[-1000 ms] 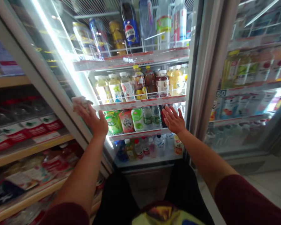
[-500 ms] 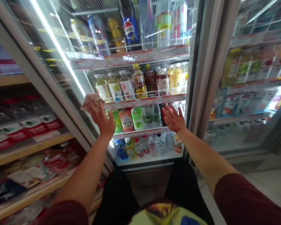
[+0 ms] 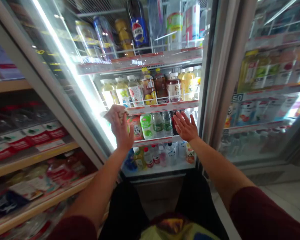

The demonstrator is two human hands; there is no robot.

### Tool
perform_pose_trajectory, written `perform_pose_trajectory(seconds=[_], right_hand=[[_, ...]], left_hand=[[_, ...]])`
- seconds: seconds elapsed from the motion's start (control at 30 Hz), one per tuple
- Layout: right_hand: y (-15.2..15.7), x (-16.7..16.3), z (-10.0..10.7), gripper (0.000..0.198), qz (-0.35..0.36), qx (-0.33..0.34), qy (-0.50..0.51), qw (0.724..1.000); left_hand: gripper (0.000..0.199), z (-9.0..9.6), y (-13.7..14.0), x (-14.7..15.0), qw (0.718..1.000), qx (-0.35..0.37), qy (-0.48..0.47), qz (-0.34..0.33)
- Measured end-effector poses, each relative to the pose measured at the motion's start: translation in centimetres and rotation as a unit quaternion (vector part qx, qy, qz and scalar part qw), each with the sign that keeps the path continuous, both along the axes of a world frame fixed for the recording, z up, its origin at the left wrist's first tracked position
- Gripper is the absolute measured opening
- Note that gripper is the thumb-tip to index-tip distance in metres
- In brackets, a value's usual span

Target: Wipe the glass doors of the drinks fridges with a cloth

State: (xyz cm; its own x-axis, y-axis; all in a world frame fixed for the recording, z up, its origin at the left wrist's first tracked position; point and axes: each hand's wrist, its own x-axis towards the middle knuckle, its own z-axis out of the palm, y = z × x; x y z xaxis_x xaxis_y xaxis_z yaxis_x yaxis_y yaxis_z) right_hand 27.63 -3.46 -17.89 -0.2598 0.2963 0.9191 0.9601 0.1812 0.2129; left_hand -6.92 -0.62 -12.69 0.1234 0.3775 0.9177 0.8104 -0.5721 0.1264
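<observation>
A pale crumpled cloth (image 3: 123, 114) is in my left hand (image 3: 122, 131), against the glass door (image 3: 162, 171) of a drinks cooler. That hand is smeared by motion, and the cloth shows past its fingers. To the right, my right hand (image 3: 186, 128) is raised with fingers spread and the palm towards the same door. It holds nothing and seems to rest on the glass. Behind the glass stand rows of drinks, among them a green-labelled bottle (image 3: 147, 126) between my hands and a dark cola bottle (image 3: 138, 28) on the top shelf.
To the left, open wooden shelves (image 3: 35, 155) hold red-and-white packs and bottles. A metal door frame (image 3: 221, 90) divides this door from another glazed cooler (image 3: 262, 136) on the right. A tiled floor (image 3: 285, 193) shows at the lower right.
My left hand has moved to the right across the glass with the cloth. The right hand keeps its place.
</observation>
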Motion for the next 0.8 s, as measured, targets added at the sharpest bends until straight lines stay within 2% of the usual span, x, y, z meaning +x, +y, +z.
perform_pose_trajectory(seconds=[0.1,0.27,0.33,0.47,0.53,0.63,0.73,0.8], right_hand=[[-0.1,0.0,0.0,0.056,0.001,0.001,0.0,1.0],[-0.1,-0.1,0.1,0.056,-0.007,0.038,-0.015,0.999],[-0.1,-0.1,0.1,0.056,-0.006,0.038,-0.015,0.999],[0.0,-0.1,0.0,0.055,-0.001,0.003,0.0,1.0],[-0.1,-0.1,0.0,0.056,-0.003,0.015,-0.005,1.0],[-0.1,-0.1,0.0,0.057,-0.006,0.031,-0.013,0.999],[-0.1,0.0,-0.1,0.057,-0.005,0.014,-0.003,1.0],[-0.1,0.0,-0.1,0.058,-0.001,0.009,0.003,1.0]], left_hand=[[0.062,-1.2,-0.5,0.5,0.999,-0.004,0.04,-0.015],[0.057,0.5,0.1,0.1,0.998,0.038,0.039,-0.006],[0.057,0.6,0.1,0.4,0.998,0.057,0.037,-0.008],[0.058,-1.9,-0.9,1.7,0.996,0.041,0.077,-0.029],[0.058,-2.8,-1.2,2.1,0.993,0.019,0.113,-0.035],[0.056,-2.0,-1.2,2.3,0.992,0.013,0.123,-0.03],[0.057,-0.5,-1.3,2.7,0.995,0.029,0.097,-0.022],[0.059,-0.5,-1.6,3.3,0.995,0.037,0.092,-0.023]])
